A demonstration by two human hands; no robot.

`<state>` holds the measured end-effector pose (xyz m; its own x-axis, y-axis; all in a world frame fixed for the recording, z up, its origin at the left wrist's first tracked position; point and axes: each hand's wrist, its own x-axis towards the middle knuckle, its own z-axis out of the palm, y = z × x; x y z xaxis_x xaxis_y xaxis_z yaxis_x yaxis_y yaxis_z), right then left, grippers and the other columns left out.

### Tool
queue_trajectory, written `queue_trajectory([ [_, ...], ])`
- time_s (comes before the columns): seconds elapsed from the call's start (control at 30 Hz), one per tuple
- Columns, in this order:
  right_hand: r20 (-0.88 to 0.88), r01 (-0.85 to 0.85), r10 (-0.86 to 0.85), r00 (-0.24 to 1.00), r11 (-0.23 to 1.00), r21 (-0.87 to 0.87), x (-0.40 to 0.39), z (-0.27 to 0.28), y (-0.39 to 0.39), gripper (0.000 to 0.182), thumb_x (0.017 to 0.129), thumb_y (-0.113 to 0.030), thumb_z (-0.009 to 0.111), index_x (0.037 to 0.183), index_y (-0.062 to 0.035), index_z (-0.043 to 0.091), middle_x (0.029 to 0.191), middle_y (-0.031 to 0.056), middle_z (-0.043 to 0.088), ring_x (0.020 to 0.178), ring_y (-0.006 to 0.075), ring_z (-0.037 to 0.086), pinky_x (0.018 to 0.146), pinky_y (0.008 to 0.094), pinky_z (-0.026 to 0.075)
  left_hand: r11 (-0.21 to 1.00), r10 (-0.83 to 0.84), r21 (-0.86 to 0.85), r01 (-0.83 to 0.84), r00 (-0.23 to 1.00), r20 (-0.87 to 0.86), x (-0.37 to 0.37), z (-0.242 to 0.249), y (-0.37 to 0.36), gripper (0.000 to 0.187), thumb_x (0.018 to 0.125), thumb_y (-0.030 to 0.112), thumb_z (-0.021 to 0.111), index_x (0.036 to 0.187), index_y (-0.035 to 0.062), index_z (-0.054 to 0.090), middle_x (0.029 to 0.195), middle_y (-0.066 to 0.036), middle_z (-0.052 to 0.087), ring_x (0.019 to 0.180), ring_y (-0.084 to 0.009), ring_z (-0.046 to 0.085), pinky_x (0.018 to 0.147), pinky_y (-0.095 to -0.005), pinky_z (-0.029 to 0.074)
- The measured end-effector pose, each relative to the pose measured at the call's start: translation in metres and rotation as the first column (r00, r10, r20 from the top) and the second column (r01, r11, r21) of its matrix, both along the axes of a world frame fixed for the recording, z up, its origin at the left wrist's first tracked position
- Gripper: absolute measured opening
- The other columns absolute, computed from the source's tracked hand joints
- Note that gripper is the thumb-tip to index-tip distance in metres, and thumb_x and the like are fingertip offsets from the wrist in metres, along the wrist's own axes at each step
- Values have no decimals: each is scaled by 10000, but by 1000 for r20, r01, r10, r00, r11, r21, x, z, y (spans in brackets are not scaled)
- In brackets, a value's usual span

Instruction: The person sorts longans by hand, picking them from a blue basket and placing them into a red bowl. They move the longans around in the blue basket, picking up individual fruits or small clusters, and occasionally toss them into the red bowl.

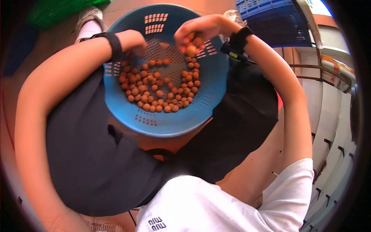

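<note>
Between my legs stands a round blue plastic basket (pixel 170 129) with slotted walls. Many small round brown fruits (pixel 159 93) lie on its perforated bottom, heaped mostly at the left and near sides. My right hand (pixel 193 35) is over the basket's right part, its fingers curled round several of the fruits. Over the left part of the basket, my left hand (pixel 133 43) hangs low with bent fingers near the fruits; its fingertips are blurred and partly hidden, so anything in them cannot be made out.
A blue crate (pixel 270 23) stands at the upper right, beside shelving (pixel 328 104) along the right side. Green netting (pixel 58 13) lies at the upper left. My shoes show beyond the basket on both sides.
</note>
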<state>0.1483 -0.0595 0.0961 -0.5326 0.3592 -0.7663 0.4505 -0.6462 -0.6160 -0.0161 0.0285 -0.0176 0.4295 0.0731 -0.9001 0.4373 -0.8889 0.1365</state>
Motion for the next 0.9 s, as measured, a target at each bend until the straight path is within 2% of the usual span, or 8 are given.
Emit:
queue_trajectory([
  [0.2, 25, 570, -590, 807, 789, 228, 155, 70, -85, 364, 891, -400, 442, 813, -59, 542, 685, 4, 523, 523, 77, 440, 461, 193, 354, 998, -34, 46, 34, 999, -12, 1, 3, -2, 312, 817, 199, 476, 1045, 39, 617, 1041, -99, 627, 911, -219, 612, 807, -365, 471],
  [0.27, 81, 485, -504, 860, 856, 179, 203, 91, -114, 351, 896, -402, 430, 777, -87, 530, 695, -2, 538, 537, 89, 463, 467, 206, 361, 998, -24, 64, 25, 1000, -9, -1, -2, -3, 297, 810, 206, 486, 1009, 42, 633, 1011, -100, 635, 888, -220, 615, 798, -365, 470],
  [0.33, 333, 657, -677, 656, 729, 190, 228, 103, -165, 322, 891, -389, 451, 764, -101, 522, 719, 0, 556, 555, 98, 490, 485, 224, 404, 996, -7, 89, 8, 1000, -12, -1, -6, -6, 287, 805, 214, 494, 990, 52, 642, 982, -93, 643, 872, -218, 618, 793, -360, 471],
  [0.5, 813, 626, -458, 360, 764, 153, 239, 84, -235, 251, 833, -309, 480, 898, -91, 585, 818, 41, 579, 647, 206, 563, 635, 340, 515, 997, -15, -74, 9, 997, -77, -10, -20, -8, 293, 793, 267, 523, 977, 79, 652, 917, -67, 661, 833, -189, 622, 752, -327, 474],
  [0.6, 974, 217, 192, 124, 952, -215, 230, 77, -223, 312, 783, -344, 499, 860, -63, 611, 852, 94, 607, 689, 238, 594, 642, 364, 513, 984, 63, -154, -88, 985, -160, -13, -5, -14, 300, 786, 293, 539, 965, 84, 658, 905, -62, 663, 810, -174, 618, 727, -311, 473],
  [0.73, 997, -282, 56, -57, 957, -70, 210, 69, -159, 322, 769, -301, 519, 806, -1, 630, 772, 133, 635, 711, 262, 627, 632, 389, 499, 981, 47, -167, -94, 964, -261, -10, -23, -6, 310, 784, 310, 548, 954, 76, 661, 928, -68, 658, 811, -176, 608, 721, -304, 471],
  [0.8, 986, -626, -164, -40, 773, 103, 186, 68, -118, 301, 758, -262, 539, 801, 24, 623, 761, 154, 643, 701, 296, 630, 619, 403, 492, 983, 26, -170, -76, 959, -281, -10, -25, -4, 322, 780, 318, 547, 951, 71, 661, 948, -77, 653, 826, -182, 604, 724, -306, 470],
  [0.9, 960, -944, 108, 257, 239, 226, 125, 41, -44, 231, 850, -213, 491, 844, -7, 597, 775, 162, 589, 729, 323, 575, 665, 379, 469, 981, 24, -174, -81, 952, -305, -10, -26, -7, 334, 773, 319, 546, 970, 73, 656, 974, -82, 648, 858, -193, 598, 744, -315, 469],
])
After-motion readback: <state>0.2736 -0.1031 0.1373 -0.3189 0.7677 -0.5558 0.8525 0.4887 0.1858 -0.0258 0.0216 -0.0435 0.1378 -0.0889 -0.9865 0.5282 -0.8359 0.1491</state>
